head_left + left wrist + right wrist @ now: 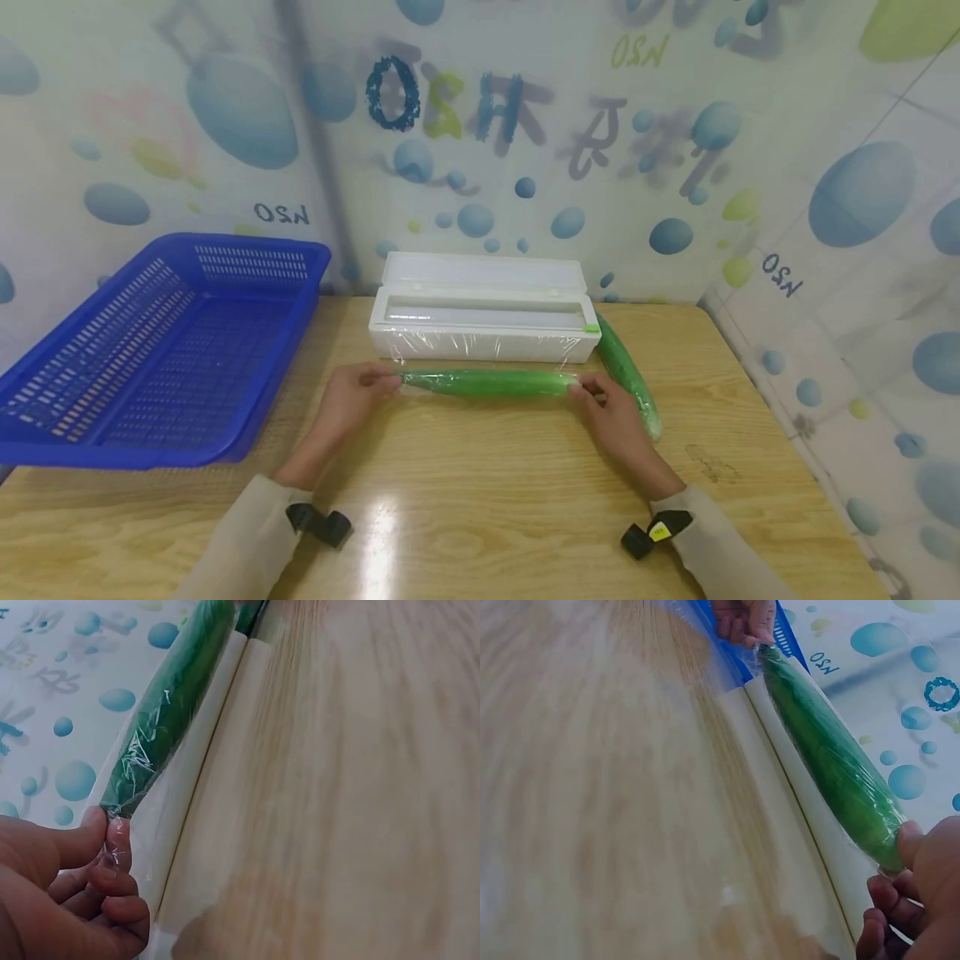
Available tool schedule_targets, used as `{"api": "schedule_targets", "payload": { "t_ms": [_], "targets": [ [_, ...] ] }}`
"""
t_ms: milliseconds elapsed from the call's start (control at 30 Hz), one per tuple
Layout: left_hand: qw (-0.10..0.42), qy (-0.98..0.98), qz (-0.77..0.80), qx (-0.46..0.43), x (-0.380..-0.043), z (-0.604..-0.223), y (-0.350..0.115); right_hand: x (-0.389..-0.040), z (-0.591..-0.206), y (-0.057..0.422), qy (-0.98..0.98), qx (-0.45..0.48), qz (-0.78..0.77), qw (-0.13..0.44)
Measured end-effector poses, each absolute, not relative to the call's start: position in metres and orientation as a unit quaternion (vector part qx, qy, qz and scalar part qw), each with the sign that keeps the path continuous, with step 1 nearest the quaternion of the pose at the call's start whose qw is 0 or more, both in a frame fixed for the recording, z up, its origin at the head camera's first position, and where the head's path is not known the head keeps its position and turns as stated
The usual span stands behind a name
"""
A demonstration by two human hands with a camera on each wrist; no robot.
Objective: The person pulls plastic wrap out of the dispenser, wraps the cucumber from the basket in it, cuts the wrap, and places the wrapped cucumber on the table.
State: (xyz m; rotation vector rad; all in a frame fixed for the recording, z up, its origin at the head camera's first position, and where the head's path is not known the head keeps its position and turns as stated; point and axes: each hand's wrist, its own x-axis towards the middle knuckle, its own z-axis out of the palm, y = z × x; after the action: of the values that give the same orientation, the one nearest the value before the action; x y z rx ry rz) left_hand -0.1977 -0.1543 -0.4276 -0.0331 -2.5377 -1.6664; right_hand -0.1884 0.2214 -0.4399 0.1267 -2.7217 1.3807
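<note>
A green cucumber (491, 382) wrapped in clear plastic film stretches between both hands, in front of a white film dispenser box (483, 343). My left hand (354, 396) pinches the gathered film at the cucumber's left end; in the left wrist view thumb and forefinger squeeze a twist of film (115, 817). At the other end, my right hand (611, 412) holds the cucumber's tip and its film between thumb and fingers, as the right wrist view also shows. A second cucumber (632, 379) lies on the table, right of the box and behind the right hand.
On the left stands a blue plastic basket (258, 392) with slotted sides. The dispenser's lid (483, 271) is raised, with film showing across its front. A patterned wall (465, 183) rises behind the wooden table (487, 492), and another wall borders it on the right.
</note>
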Motion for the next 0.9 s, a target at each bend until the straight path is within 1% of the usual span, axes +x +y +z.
{"api": "schedule_targets", "payload": {
  "t_ms": [133,367,633,900],
  "targets": [
    [0.053,-0.840,-0.539,-0.006,-0.202,-0.428,-0.154,-0.190,-0.436,0.218,-0.889,0.032,0.453,0.058],
    [0.049,-0.852,-0.522,0.002,-0.206,-0.427,-0.152,-0.191,-0.431,0.214,-0.886,0.050,0.454,0.085],
    [0.053,-0.854,-0.518,0.007,-0.210,-0.426,-0.150,-0.193,-0.433,0.210,-0.868,0.002,0.492,0.066],
    [0.075,-0.847,-0.526,0.015,-0.209,-0.422,-0.147,-0.197,-0.435,0.204,-0.864,-0.019,0.498,0.076]
  ]
}}
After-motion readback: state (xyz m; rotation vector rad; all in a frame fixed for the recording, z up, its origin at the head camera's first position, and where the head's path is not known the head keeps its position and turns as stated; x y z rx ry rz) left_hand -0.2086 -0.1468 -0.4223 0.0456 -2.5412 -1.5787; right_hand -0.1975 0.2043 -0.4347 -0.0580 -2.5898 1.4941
